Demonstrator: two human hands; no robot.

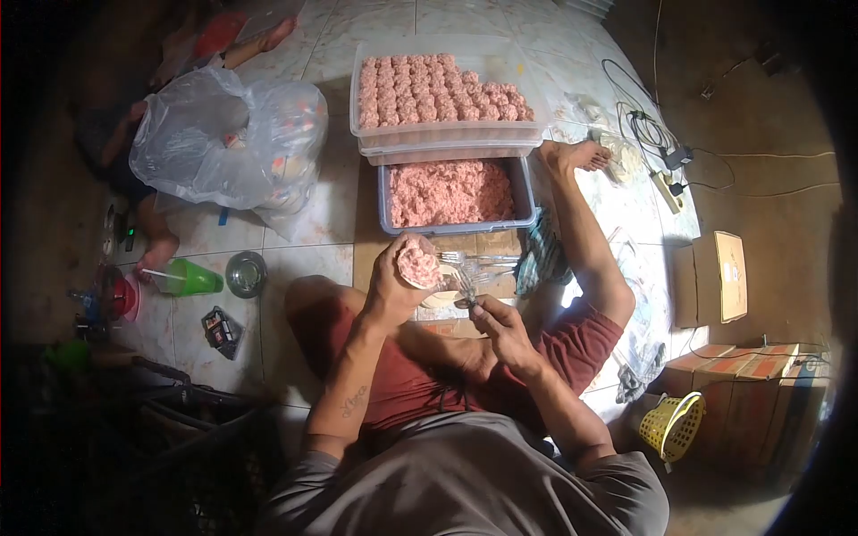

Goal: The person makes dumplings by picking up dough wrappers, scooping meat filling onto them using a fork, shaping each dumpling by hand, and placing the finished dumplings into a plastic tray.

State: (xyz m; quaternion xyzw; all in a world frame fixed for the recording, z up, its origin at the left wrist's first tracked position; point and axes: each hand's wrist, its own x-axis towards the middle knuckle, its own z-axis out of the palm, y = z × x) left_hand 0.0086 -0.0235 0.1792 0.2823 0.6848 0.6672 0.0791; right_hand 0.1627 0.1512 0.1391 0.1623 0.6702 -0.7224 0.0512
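Observation:
My left hand is closed around a small round portion of pink minced meat with a pale rim, perhaps a cup or wrapper. In my right hand is a metal fork, its tines pointing up and beside the meat. Just beyond my hands, a blue-grey tub holds a mass of pink mince. More forks lie in front of the tub, near a pale round piece partly hidden by my hands.
Behind the tub, stacked clear trays hold rows of mince balls. Plastic bags, a green cup and an ashtray lie left. Right are a power strip, cardboard box and yellow basket. Another person's limbs show upper left.

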